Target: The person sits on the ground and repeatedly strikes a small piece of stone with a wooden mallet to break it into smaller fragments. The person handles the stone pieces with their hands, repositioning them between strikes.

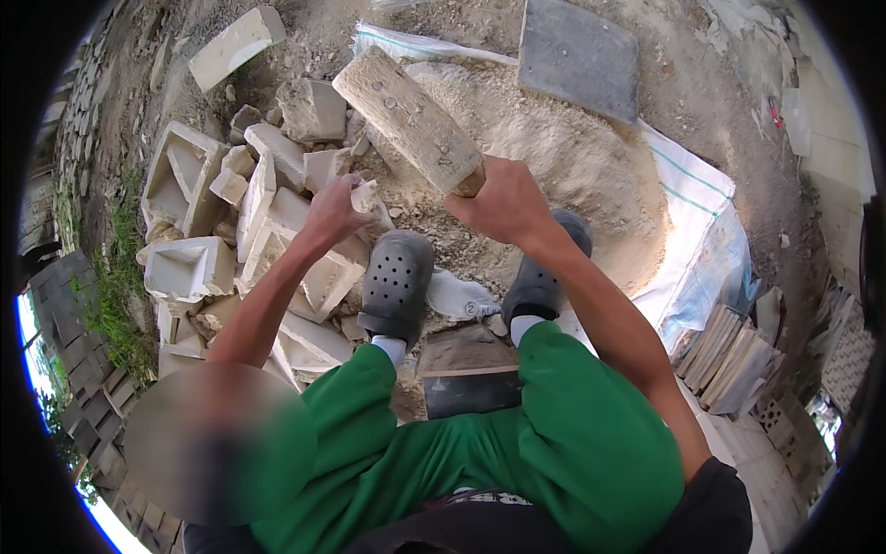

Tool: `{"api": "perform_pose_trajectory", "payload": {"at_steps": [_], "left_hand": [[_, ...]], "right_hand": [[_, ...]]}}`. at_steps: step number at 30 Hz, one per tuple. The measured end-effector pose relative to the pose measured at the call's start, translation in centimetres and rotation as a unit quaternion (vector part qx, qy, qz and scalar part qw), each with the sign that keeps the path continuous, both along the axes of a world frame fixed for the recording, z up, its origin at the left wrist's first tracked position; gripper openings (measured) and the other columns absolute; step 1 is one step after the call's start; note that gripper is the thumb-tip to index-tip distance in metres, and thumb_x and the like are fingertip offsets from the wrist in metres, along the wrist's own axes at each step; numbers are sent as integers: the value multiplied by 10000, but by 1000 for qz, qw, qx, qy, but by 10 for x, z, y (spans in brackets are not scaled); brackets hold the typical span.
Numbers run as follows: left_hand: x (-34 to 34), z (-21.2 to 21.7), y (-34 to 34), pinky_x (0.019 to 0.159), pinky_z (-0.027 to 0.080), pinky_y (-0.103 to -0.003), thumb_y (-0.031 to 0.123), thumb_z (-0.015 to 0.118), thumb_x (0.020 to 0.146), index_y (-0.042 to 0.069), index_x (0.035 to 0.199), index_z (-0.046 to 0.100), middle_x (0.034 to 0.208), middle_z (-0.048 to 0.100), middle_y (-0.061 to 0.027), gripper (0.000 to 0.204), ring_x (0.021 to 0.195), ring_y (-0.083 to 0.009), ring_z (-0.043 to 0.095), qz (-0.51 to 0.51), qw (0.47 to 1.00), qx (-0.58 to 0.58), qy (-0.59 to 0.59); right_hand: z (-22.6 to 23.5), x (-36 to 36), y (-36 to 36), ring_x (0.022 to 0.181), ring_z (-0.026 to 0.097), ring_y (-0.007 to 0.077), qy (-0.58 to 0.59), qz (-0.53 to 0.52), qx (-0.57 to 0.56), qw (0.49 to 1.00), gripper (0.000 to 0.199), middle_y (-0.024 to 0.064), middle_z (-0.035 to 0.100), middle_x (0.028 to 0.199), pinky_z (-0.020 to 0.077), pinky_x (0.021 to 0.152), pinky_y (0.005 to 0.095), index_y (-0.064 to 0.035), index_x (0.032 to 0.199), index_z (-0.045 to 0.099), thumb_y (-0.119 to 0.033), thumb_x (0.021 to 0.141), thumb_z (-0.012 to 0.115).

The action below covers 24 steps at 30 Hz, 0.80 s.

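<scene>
My right hand [503, 203] is wrapped round the short handle of a thick wooden mallet [406, 115]. Its long, dust-covered block has nail or bolt heads in its face and is raised, slanting up to the left. My left hand [334, 214] is closed at a pale broken chunk [371, 201], which looks like plaster, with the thumb and fingers at its edge. Below and right of the mallet lies a mound of crushed pale powder [554, 148] on a white woven sheet [688, 171].
Broken plaster moulds [189, 268] and lumps are heaped at the left. A dark square slab [580, 57] lies at the far edge of the powder. Stacked tiles [729, 355] stand at the right. My grey clogs [397, 282] flank the rubble between my feet.
</scene>
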<state>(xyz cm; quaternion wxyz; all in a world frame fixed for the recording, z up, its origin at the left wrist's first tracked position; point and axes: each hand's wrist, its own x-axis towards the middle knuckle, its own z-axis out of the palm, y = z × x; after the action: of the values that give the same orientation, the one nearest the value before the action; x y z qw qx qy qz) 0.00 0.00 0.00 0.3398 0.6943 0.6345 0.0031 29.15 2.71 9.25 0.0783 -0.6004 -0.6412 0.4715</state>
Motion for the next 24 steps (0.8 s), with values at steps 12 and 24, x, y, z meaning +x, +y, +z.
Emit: {"api": "perform_pose_trajectory", "payload": {"at_steps": [12, 24], "left_hand": [[6, -2, -6, 938, 483, -456, 250, 836, 672, 3, 1178, 620, 1086, 633, -221, 603, 1060, -399, 606, -1, 1000, -8, 29], [33, 24, 23, 896, 514, -417, 213, 780, 715, 83, 1253, 600, 1190, 616, -155, 583, 1044, -334, 627, 36, 994, 81, -58]], "right_hand": [[-35, -1, -16, 906, 692, 406, -114, 63, -60, 990, 413, 237, 712, 942, 559, 788, 474, -12, 969, 698, -312, 688, 743], [-68, 31, 4, 764, 688, 335, -54, -24, -105, 993, 405, 206, 690, 794, 548, 720, 431, -8, 987, 699, -314, 725, 721]]}}
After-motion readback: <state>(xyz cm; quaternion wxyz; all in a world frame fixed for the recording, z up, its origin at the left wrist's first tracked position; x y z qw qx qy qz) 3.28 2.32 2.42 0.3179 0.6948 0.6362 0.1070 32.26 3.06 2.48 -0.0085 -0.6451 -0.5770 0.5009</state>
